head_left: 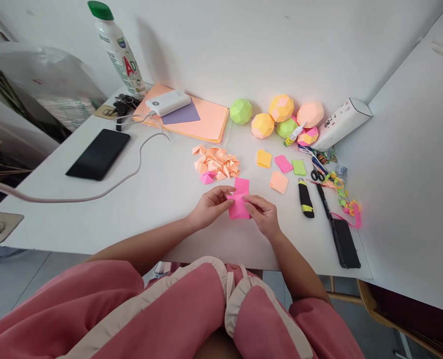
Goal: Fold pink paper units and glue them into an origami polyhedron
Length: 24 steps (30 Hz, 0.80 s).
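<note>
Pink paper (239, 208) is near the centre of my remote view; my left hand (214, 203) pinches its nine-o'clock edge, my right hand (263, 214) its three-o'clock; folded peach pieces (218, 163) lie at eleven.

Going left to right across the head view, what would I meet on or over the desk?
Black-screened device, white power bank, pink sheet held in the left hand and right hand, orange-yellow paper stack, pink paper stack, utility knife, long white box.
</note>
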Motion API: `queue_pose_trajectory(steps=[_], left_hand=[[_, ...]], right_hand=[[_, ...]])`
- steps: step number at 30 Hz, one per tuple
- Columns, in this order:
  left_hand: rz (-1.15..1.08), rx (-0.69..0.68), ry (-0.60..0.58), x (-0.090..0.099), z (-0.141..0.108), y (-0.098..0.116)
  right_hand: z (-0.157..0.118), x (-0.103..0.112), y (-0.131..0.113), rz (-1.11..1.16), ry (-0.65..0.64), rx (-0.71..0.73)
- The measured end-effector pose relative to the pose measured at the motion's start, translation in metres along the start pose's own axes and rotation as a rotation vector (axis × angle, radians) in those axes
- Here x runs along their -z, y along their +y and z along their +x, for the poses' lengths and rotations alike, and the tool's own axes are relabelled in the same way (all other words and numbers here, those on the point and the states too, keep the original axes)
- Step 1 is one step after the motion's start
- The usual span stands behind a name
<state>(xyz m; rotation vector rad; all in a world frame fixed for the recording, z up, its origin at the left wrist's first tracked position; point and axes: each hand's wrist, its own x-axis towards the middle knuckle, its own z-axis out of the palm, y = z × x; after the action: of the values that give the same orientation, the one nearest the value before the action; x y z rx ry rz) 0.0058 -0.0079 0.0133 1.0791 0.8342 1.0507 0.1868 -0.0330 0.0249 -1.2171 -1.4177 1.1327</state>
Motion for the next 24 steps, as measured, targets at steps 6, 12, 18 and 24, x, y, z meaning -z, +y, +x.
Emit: queue_pose_trajectory(steps=[6, 12, 18, 24], left_hand=[[-0.018, -0.003, -0.031, 0.0006, 0.0002, -0.0024], [-0.035, 0.015, -0.045, 0.0004, -0.0004, -0.0007], [-0.034, 0.039, -0.041, 0.0010, -0.0012, -0.0008], [-0.051, 0.039, -0.060, 0.0015, -0.0011, -0.0046]], right_hand=[[0.0017, 0.0021, 0.0015, 0.123, -0.063, -0.042], [0.0023, 0.0016, 0.0041, 0.135, -0.059, -0.016], [0.0024, -0.0003, 0.0059, 0.142, -0.052, 0.022], [0.0025, -0.0011, 0.0043, 0.141, -0.053, 0.034]])
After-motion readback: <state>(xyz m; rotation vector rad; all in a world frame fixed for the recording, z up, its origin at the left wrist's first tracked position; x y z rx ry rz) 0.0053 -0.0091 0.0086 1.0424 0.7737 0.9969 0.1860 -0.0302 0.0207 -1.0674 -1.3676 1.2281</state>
